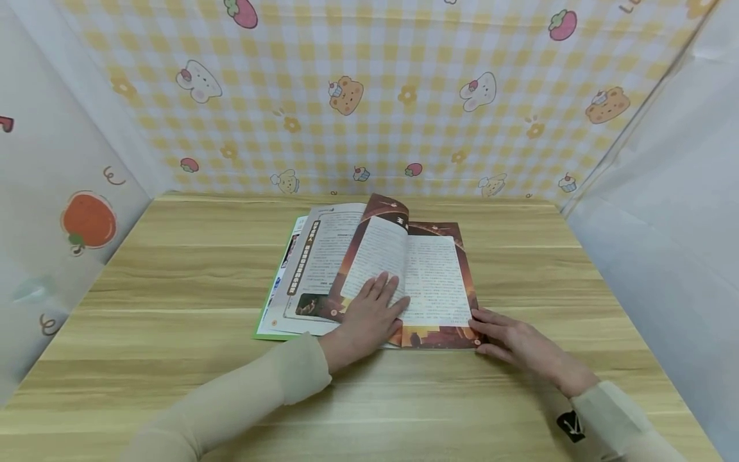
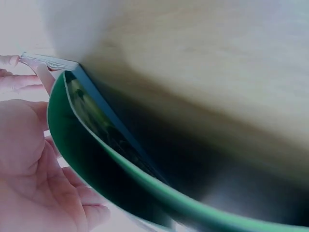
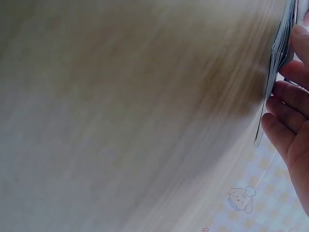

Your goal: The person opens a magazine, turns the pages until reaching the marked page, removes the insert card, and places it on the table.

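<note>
An open magazine (image 1: 433, 276) lies flat in the middle of the wooden table (image 1: 173, 289). One leaf (image 1: 378, 237) near the spine arches upward. My left hand (image 1: 369, 314) rests flat on the lower part of that leaf, fingers straight and spread. My right hand (image 1: 508, 340) lies at the magazine's near right corner, fingertips touching the page edges. In the left wrist view the green cover (image 2: 96, 159) curves beside my left palm (image 2: 29, 159). In the right wrist view the stacked page edges (image 3: 279, 53) meet my right fingers (image 3: 285, 125).
Yellow checked wallpaper with cartoon animals (image 1: 369, 96) covers the back wall. Pale panels close in the left side (image 1: 58, 212) and the right side (image 1: 664, 212). Bare wood (image 3: 120, 121) surrounds the magazine on all sides.
</note>
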{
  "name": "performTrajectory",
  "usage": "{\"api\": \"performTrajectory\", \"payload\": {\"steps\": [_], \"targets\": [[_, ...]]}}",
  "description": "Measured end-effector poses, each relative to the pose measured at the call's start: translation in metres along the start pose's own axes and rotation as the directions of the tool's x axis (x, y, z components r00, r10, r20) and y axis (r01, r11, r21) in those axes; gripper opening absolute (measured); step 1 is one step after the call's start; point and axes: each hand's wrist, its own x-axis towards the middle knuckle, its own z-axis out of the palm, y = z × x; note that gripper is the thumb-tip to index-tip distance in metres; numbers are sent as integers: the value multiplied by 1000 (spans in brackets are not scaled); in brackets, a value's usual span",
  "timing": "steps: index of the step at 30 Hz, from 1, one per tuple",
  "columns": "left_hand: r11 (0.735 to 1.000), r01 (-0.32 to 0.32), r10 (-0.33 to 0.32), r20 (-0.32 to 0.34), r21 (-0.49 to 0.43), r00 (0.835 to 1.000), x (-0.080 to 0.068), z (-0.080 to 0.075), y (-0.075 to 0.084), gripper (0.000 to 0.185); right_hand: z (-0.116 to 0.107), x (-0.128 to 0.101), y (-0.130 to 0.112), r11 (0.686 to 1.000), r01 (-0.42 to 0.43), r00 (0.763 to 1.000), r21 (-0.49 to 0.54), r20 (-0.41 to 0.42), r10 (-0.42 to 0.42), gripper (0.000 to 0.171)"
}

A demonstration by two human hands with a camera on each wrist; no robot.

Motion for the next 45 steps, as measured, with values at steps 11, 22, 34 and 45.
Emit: {"api": "performTrajectory", "payload": {"steps": [11,22,34,45], "targets": [[984,15,-18,-16,-178,1000,-16,3,-11,55,1,0,1,1000,-15,1000,13,8,15,44],[968,59,-58,11,-242,998,-29,7,-26,60,1,0,3,1000,13,1000,9,-20,-13,44],[941,176,-154,96,-288,983,-43,12,-41,76,1,-1,4,1000,6,1000,13,-17,-5,43],[935,225,-185,161,-276,969,-50,18,-48,83,0,-1,5,1000,10,1000,17,-14,-10,43]]}}
